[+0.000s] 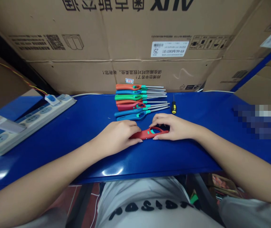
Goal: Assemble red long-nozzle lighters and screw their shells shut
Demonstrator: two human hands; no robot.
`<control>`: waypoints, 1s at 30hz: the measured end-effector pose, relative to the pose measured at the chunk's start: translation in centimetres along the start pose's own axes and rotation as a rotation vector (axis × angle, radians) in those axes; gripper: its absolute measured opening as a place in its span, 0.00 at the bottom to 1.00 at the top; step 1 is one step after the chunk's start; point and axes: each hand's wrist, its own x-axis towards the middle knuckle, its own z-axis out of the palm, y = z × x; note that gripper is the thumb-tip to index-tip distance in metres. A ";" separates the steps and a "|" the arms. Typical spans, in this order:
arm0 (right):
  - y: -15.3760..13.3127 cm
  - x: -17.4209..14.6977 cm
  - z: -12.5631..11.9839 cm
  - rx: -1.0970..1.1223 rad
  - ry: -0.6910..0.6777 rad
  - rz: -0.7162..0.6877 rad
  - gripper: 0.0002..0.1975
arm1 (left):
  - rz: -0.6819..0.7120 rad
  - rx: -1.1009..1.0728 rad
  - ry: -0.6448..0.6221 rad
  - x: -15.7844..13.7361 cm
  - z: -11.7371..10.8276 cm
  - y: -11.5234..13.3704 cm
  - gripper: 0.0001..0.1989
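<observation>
Both my hands hold a red long-necked lighter with green parts, low over the front half of the blue table. My left hand is closed round its handle end. At the other end, around the trigger opening, my right hand grips it with thumb and fingers; the metal neck does not show there. Just beyond my hands lies a stack of several similar lighters in orange, blue, green and red, the nearest a blue lighter. Their metal necks point right.
A yellow-and-black screwdriver lies right of the stack. On the left is a white power strip with plugs and cords. A large cardboard box walls off the back of the blue table. A blurred patch covers something at right.
</observation>
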 end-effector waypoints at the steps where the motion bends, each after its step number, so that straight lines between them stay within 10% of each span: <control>1: 0.0 0.0 0.0 -0.001 -0.001 0.000 0.17 | 0.003 -0.002 0.004 0.0 0.0 0.0 0.10; 30: -0.6 -0.3 0.1 -0.311 0.034 -0.005 0.16 | 0.040 -0.034 0.204 0.5 2.0 -0.5 0.14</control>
